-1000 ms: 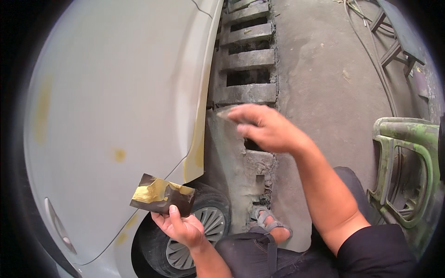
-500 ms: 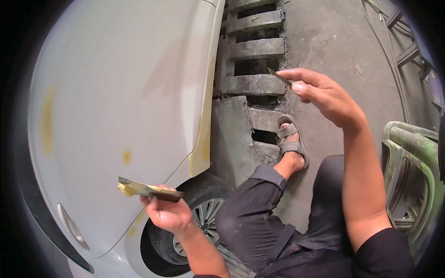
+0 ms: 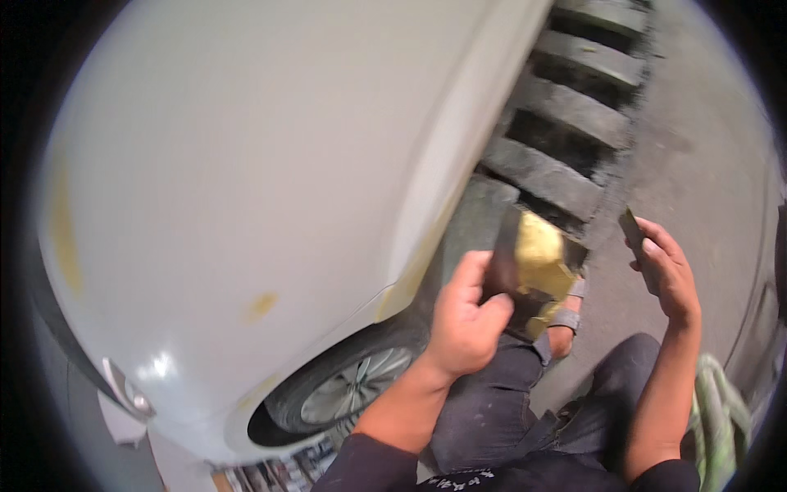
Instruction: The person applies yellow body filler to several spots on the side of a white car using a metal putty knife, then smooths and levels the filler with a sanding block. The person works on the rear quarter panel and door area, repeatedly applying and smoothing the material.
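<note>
My left hand (image 3: 466, 320) grips a dark flat plate (image 3: 507, 246) smeared with thick yellow paste (image 3: 541, 243), tilted up beside the car's edge. At the right, my right hand (image 3: 668, 266) is closed on a thin dark spreader (image 3: 638, 250), held upright and apart from the plate. The white car body panel (image 3: 279, 164) fills the left half of the view, with yellow patches (image 3: 262, 306) on it and along its lower edge. Below it shows a wheel (image 3: 354, 385) with a silver rim.
Concrete floor (image 3: 689, 148) lies to the right of a slotted channel of grey slabs (image 3: 574, 115). My bent legs and a sandalled foot are below my hands. A worn green object (image 3: 713, 418) stands at the lower right, and clutter lies beneath the car at the bottom.
My left hand has moved right and up with the plate, its pasted face turned into view. My right hand has shifted right and down with the spreader. The view has swung round.
</note>
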Available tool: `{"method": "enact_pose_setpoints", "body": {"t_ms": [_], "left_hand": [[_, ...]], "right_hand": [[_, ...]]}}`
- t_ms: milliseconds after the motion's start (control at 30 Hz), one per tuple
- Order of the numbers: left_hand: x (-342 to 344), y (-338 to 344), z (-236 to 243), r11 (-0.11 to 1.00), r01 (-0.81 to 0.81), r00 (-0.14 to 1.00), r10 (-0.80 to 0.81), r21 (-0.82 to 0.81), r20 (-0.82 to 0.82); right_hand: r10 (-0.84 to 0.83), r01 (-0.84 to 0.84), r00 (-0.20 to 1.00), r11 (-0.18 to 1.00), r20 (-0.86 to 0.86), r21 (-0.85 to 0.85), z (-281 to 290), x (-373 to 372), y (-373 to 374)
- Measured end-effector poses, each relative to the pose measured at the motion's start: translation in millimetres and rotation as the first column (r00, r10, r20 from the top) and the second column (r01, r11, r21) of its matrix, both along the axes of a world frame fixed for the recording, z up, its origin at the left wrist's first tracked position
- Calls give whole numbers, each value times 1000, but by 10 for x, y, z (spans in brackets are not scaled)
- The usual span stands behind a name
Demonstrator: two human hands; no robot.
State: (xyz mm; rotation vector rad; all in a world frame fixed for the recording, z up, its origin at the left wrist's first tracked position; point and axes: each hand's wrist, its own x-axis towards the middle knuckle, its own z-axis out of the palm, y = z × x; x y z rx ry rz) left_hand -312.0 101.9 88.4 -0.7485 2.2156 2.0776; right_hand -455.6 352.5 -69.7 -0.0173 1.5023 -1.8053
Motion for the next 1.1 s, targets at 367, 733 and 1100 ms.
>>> {"method": "enact_pose_setpoints", "body": {"t_ms": [367, 733, 1100], "left_hand": [[-366, -36, 59, 971, -219, 975, 216, -98, -45], [-465, -256, -22, 747, -571, 797, 406, -340, -447], [-898, -201, -406, 623, -497, 855, 234, -604, -463]], "right_hand": [[273, -261, 952, 960, 136, -99, -55, -418, -424], [283, -254, 939, 954, 196, -160, -742, -377, -613], [9, -79, 960, 967, -280, -242, -1212, -672, -1712]]}}
